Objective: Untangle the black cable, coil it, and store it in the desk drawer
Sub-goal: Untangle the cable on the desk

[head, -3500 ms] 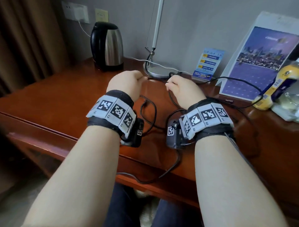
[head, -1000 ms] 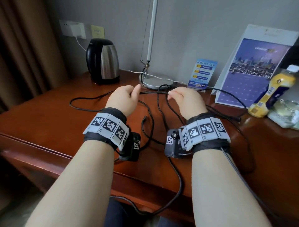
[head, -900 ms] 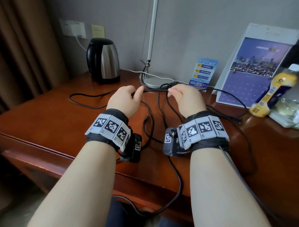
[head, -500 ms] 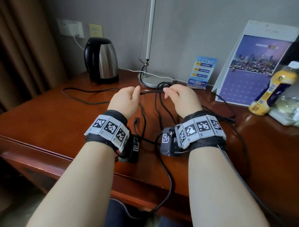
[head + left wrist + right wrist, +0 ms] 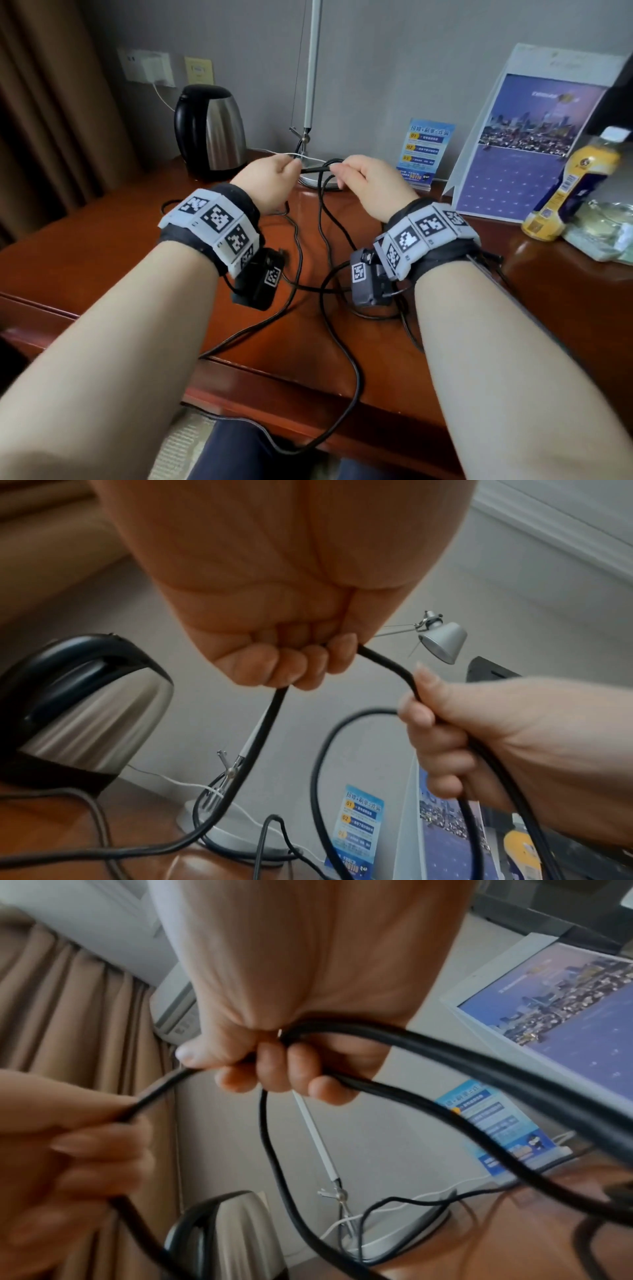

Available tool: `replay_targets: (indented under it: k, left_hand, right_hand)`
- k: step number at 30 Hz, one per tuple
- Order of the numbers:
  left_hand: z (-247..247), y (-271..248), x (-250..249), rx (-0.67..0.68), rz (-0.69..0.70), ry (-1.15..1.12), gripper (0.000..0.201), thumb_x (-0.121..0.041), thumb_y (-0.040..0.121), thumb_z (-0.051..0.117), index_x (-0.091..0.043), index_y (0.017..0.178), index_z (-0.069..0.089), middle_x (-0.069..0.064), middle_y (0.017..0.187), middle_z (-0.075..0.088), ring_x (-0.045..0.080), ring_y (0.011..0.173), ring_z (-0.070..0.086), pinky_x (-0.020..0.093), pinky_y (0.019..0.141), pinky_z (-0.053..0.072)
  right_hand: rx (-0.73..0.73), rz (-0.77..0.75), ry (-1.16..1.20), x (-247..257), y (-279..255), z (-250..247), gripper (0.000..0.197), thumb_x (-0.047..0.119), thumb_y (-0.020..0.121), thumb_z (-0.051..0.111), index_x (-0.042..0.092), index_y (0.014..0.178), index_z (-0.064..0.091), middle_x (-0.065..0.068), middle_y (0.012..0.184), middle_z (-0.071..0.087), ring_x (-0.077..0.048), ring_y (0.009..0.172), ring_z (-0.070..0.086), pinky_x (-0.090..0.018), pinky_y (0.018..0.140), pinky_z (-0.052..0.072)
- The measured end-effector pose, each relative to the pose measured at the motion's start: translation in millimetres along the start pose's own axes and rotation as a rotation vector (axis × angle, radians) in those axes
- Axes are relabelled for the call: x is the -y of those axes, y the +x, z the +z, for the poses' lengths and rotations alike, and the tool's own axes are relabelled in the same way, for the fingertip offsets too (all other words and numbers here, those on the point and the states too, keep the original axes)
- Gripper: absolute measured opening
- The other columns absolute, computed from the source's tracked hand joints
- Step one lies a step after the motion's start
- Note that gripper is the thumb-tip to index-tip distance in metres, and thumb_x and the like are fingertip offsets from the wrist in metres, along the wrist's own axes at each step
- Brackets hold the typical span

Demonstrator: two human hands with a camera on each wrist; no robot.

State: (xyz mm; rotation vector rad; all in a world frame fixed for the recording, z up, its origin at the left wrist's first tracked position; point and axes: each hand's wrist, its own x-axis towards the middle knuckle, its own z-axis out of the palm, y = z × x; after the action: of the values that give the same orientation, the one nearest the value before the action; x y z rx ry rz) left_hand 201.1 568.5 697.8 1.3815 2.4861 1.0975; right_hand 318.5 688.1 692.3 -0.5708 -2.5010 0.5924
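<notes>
The black cable point(image 5: 327, 219) runs in loose loops over the wooden desk point(image 5: 102, 240) and hangs past its front edge. My left hand point(image 5: 270, 181) grips one strand in a fist, raised above the desk. Close to its right, my right hand point(image 5: 363, 185) holds several gathered strands. A short stretch of cable point(image 5: 313, 168) spans the two hands. In the left wrist view the left hand point(image 5: 291, 658) has its fingers curled round the cable point(image 5: 263, 739). In the right wrist view the right hand point(image 5: 284, 1069) clasps looped cable point(image 5: 428, 1058). No drawer shows.
A black and steel kettle point(image 5: 209, 132) stands at the back left. A lamp base point(image 5: 313, 178) with its pole point(image 5: 312, 68) sits behind the hands, with a white cord. A blue card point(image 5: 424, 150), a calendar point(image 5: 527, 144) and a yellow bottle point(image 5: 572, 185) stand at the right.
Both hands have lifted and come closer together. The long loop of cable that lay out to the left on the desk has been drawn in toward the hands.
</notes>
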Motion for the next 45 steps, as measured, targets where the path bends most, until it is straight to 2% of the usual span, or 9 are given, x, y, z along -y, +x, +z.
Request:
replay_targets:
  k: [4,15,20,23,28,33,37,41,45]
  left_hand:
    - [-8,11,5,0.017,-0.049,-0.025,0.033,-0.033,0.100,0.031,-0.009,0.090,0.052,0.009,0.084,0.053,0.023,0.083,0.047,0.027,0.075,0.034]
    - [-7,19,-27,-0.056,-0.040,0.191,0.045,-0.029,0.102,0.022,0.000,0.114,0.054,0.023,0.120,0.057,0.033,0.114,0.051,0.035,0.094,0.038]
    - [-3,22,-16,-0.032,-0.013,0.191,0.035,-0.032,0.100,0.029,-0.006,0.098,0.051,0.016,0.102,0.059,0.031,0.094,0.053,0.030,0.078,0.037]
    - [6,19,-18,-0.064,0.061,0.335,0.028,-0.029,0.100,0.031,-0.010,0.115,0.045,0.010,0.094,0.055,0.031,0.088,0.052,0.033,0.075,0.037]
    - [2,27,-18,0.106,0.001,0.515,0.037,-0.016,0.100,0.035,-0.017,0.136,0.045,0.011,0.131,0.054,0.027,0.107,0.054,0.033,0.095,0.038]
    - [-8,29,3,-0.030,0.068,0.508,0.030,-0.013,0.096,0.042,-0.017,0.119,0.061,0.012,0.117,0.062,0.033,0.107,0.057,0.039,0.089,0.044]
    - [-11,29,11,-0.003,0.053,0.445,0.025,-0.016,0.097,0.041,-0.013,0.114,0.059,0.017,0.110,0.063,0.035,0.101,0.056,0.037,0.086,0.044]
    - [7,27,-7,0.077,0.134,0.566,0.032,-0.016,0.097,0.038,-0.015,0.126,0.053,0.010,0.121,0.059,0.031,0.109,0.056,0.036,0.090,0.044]
    - [17,29,-21,0.014,0.174,0.431,0.029,-0.019,0.100,0.033,-0.002,0.110,0.055,0.017,0.114,0.060,0.032,0.104,0.054,0.031,0.079,0.037]
  right_hand:
    - [-0.032,0.056,-0.002,-7,8,-4,0.040,0.031,0.101,0.032,0.025,0.062,0.041,0.009,0.059,0.040,-0.001,0.055,0.037,-0.007,0.052,0.030]
    - [-0.040,0.079,-0.019,-16,16,-6,0.040,0.032,0.101,0.033,0.018,0.065,0.046,0.003,0.066,0.047,-0.009,0.061,0.042,-0.013,0.053,0.028]
    - [-0.061,0.158,-0.069,-21,21,-9,0.043,0.032,0.101,0.030,0.022,0.061,0.037,-0.005,0.085,0.056,-0.020,0.079,0.048,-0.025,0.064,0.024]
    - [-0.080,0.161,-0.077,-14,25,-7,0.040,0.031,0.101,0.031,0.018,0.066,0.043,-0.005,0.084,0.055,-0.021,0.080,0.049,-0.025,0.068,0.027]
    - [-0.011,0.147,-0.108,-18,23,-10,0.034,0.032,0.100,0.034,0.013,0.079,0.052,-0.010,0.087,0.059,-0.025,0.085,0.053,-0.029,0.073,0.033]
    - [0.016,0.174,-0.165,-27,24,-16,0.041,0.034,0.101,0.030,0.021,0.063,0.042,0.002,0.067,0.046,-0.020,0.078,0.046,-0.027,0.070,0.028]
    - [0.009,0.190,-0.236,-27,25,-20,0.037,0.033,0.101,0.028,0.013,0.077,0.048,-0.007,0.081,0.052,-0.022,0.080,0.047,-0.028,0.071,0.030]
    - [0.034,0.169,-0.309,-15,31,-12,0.035,0.034,0.101,0.030,0.012,0.082,0.050,-0.004,0.074,0.049,-0.023,0.080,0.047,-0.031,0.071,0.031]
    - [0.023,0.145,-0.284,-11,32,-10,0.036,0.036,0.100,0.031,0.013,0.081,0.052,0.004,0.064,0.044,-0.022,0.078,0.047,-0.030,0.070,0.033]
